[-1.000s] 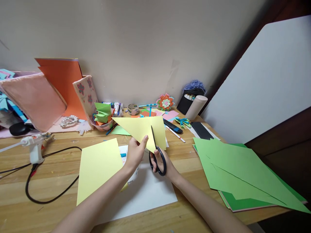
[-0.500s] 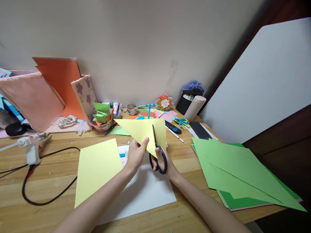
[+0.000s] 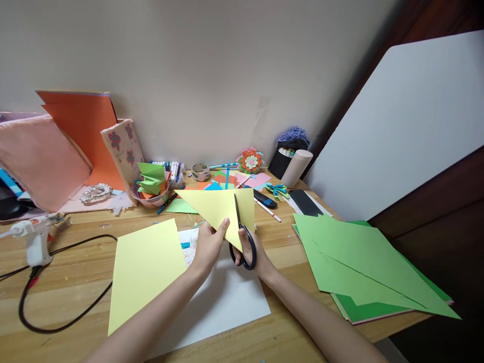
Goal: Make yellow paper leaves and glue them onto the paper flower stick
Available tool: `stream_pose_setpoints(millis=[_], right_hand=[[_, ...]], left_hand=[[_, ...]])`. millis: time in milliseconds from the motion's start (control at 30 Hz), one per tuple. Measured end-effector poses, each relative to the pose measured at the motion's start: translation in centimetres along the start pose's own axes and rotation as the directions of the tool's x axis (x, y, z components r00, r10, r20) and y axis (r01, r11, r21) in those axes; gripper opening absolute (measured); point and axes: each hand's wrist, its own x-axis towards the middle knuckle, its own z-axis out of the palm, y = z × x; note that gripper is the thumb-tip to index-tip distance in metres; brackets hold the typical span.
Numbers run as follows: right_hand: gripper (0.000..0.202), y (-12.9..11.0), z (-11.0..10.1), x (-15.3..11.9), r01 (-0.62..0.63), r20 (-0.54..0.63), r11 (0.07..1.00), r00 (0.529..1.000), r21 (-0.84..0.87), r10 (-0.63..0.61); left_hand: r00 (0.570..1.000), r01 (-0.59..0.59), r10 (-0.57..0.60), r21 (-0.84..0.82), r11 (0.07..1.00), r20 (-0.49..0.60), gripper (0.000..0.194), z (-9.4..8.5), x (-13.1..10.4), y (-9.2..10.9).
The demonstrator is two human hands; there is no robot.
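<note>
My left hand (image 3: 209,245) pinches a folded piece of yellow paper (image 3: 214,207), its thumb on top and its other fingers behind. Black-handled scissors (image 3: 249,252) are in my right hand (image 3: 260,257), fingers through the loops. One dark blade lies across the front of the yellow paper, pointing away from me; the other blade is hidden behind it. Both hands hang above a white sheet (image 3: 227,307) on the wooden desk (image 3: 71,282). A larger yellow sheet (image 3: 141,267) lies beside my left forearm.
Green sheets (image 3: 363,262) are stacked at the right. A white glue gun (image 3: 38,242) with a black cable stands at the left. Behind are a bowl of paper scraps (image 3: 153,186), a tape roll (image 3: 200,172), a paper flower (image 3: 250,160), a tumbler (image 3: 297,169) and a phone (image 3: 305,202).
The view has shifted slightly, so the desk items appear a little further left. Both hands keep their hold, and the scissors remain across the yellow paper in nearly the same place.
</note>
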Motion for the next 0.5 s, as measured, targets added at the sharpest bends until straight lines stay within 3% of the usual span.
stream_pose_setpoints(millis=[200, 500], right_hand=[[0.068, 0.26, -0.28, 0.4, -0.003, 0.029, 0.997, 1.0, 0.072, 0.001], [0.061, 0.36, -0.42, 0.35, -0.052, -0.027, 0.997, 0.998, 0.05, 0.054]], left_hand=[[0.999, 0.026, -0.027, 0.023, 0.999, 0.045, 0.034, 0.33, -0.49, 0.32], [1.0, 0.005, -0.005, -0.009, 1.0, 0.021, 0.033, 0.37, -0.35, 0.12]])
